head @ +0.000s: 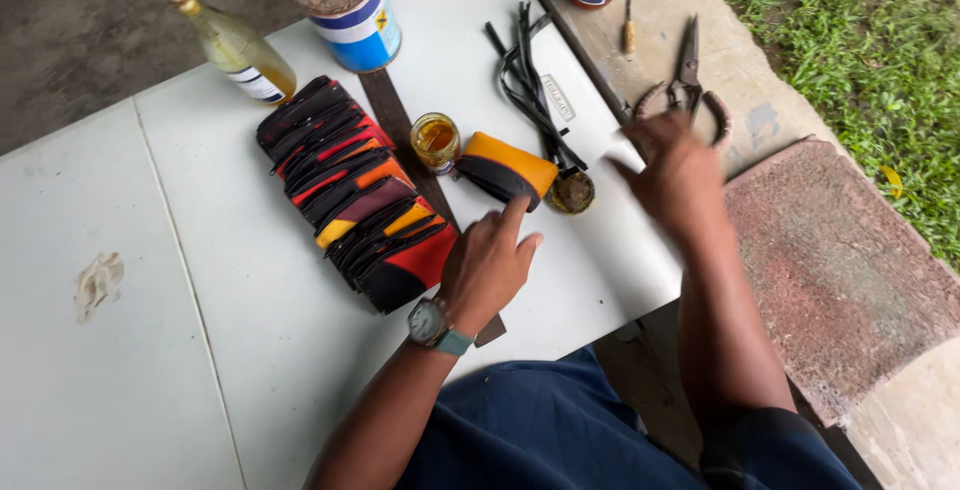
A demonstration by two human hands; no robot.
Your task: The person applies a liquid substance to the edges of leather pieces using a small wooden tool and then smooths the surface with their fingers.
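Row of finished red, orange and black leather pouches (355, 195) fills desk (200, 350). Left hand (487, 265) fingers spread, touching one orange-and-black leather pouch (505, 170). Right hand (678, 175) blurred, grip unclear, empty-looking.

orange-and-black pouch (505, 172), white table (200, 280), blue-and-white tin (352, 12)

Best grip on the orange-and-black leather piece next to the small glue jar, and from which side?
Probably pinch the orange-and-black leather piece at its near black edge, coming from the person's side. It lies flat and folded, and the left hand already has a fingertip there. The glass jar crowds its left end, the round lid and black strips its right.
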